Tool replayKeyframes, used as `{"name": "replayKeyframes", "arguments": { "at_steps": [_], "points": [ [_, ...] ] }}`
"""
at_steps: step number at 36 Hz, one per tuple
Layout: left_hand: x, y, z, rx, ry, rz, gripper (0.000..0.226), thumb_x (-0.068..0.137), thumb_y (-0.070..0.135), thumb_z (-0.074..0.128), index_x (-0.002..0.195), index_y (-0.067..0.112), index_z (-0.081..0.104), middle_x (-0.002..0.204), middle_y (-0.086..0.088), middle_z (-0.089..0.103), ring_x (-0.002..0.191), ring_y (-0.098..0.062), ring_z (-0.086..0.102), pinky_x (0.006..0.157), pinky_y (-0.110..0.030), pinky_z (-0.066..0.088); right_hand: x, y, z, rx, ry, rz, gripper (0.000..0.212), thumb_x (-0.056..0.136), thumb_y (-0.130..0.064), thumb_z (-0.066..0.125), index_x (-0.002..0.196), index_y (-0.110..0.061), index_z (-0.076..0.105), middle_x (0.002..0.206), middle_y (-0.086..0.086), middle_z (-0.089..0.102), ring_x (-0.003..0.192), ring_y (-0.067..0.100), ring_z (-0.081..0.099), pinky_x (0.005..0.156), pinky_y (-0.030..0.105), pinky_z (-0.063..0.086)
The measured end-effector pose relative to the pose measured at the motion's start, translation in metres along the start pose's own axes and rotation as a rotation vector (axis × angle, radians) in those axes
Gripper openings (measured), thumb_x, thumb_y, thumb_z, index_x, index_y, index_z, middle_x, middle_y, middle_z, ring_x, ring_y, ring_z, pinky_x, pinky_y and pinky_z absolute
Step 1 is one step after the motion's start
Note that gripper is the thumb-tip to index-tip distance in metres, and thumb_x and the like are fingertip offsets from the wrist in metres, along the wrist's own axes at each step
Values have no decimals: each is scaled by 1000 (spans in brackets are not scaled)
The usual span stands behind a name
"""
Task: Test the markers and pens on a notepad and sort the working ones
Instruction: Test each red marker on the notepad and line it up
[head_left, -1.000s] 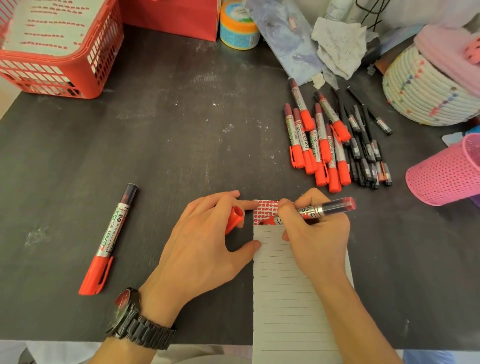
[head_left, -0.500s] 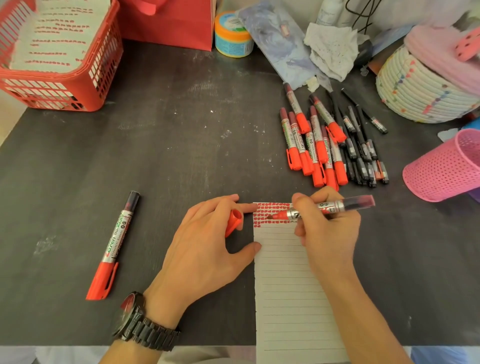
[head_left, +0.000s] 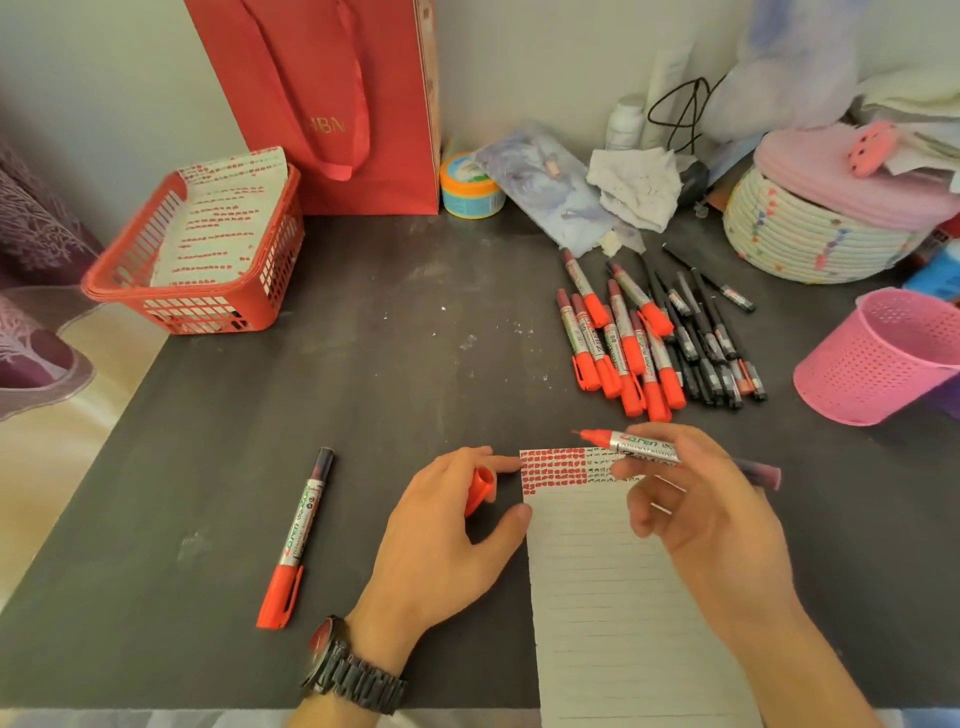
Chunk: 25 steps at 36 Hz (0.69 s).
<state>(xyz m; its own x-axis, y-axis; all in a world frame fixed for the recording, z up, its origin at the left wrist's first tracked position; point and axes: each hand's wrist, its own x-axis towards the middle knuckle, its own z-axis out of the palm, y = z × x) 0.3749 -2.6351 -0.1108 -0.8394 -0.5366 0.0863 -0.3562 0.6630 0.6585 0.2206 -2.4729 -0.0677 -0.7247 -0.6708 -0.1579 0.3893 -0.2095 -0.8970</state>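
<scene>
Head view: a person works at a dark table (head_left: 363, 338); a lined notepad (head_left: 597, 597) lies between the two hands
Right hand: the right hand (head_left: 711, 519) pinches an uncapped red marker (head_left: 639, 448) by its barrel between thumb and fingers; the tip points left and hangs just above the pad's top edge, off the paper
Left hand: the left hand (head_left: 441, 530) holds the orange cap (head_left: 480, 486) tucked in its curled fingers; forefinger tip and thumb rest on the pad's left edge
Done so far: the pad's top lines carry rows of red dabs (head_left: 553, 470) and, to their right, smaller dark dabs (head_left: 602, 465); one capped marker (head_left: 298, 535) lies alone well to the left, probably already sorted, though as working or dead I cannot tell; a sheet of red test marks (head_left: 218, 218) sits in the red basket (head_left: 208, 306)
Left to do: the marker in hand needs its cap and a place; a pile of capped red markers (head_left: 618, 343) and black pens (head_left: 706, 338) lies beyond the pad on the right, seemingly untested; a pink cup (head_left: 878, 358) sits tilted near them, contents hidden; I judge the job well short of half done
Writing: marker barrels show a brand reading roughly "oren" after a red first letter; the fine print beneath is too small to read; the red bag (head_left: 332, 104) bears gold letters, about "HBA", partly behind its handle
</scene>
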Motion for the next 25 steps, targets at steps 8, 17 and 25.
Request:
{"name": "replayKeyframes", "arguments": {
  "at_steps": [8, 17, 25],
  "points": [
    [-13, 16, -1, -223, 94, -87, 23, 98, 61, 31, 105, 46, 47, 82, 24, 56, 76, -4, 54, 67, -14, 39, -16, 4, -22, -16, 115, -11, 15, 81, -31, 63, 73, -21, 72, 72, 25, 70, 45, 21, 52, 41, 26, 43],
    [-25, 47, 17, -325, -31, -79, 30, 87, 69, 35, 110, 49, 33, 97, 27, 63, 87, -4, 62, 68, -15, 47, -19, 8, -29, 26, 133, -47, 20, 81, -36, 69, 73, -18, 75, 61, 11, 64, 45, 14, 50, 41, 22, 40],
    [-16, 58, 20, -234, 13, -31, 26, 82, 64, 49, 107, 65, 43, 114, 46, 52, 106, 14, 53, 78, -1, 40, -22, 10, -33, -18, 103, -75, 20, 87, -30, 70, 70, -21, 75, 64, 9, 68, 47, 12, 54, 42, 21, 41]
  ]
}}
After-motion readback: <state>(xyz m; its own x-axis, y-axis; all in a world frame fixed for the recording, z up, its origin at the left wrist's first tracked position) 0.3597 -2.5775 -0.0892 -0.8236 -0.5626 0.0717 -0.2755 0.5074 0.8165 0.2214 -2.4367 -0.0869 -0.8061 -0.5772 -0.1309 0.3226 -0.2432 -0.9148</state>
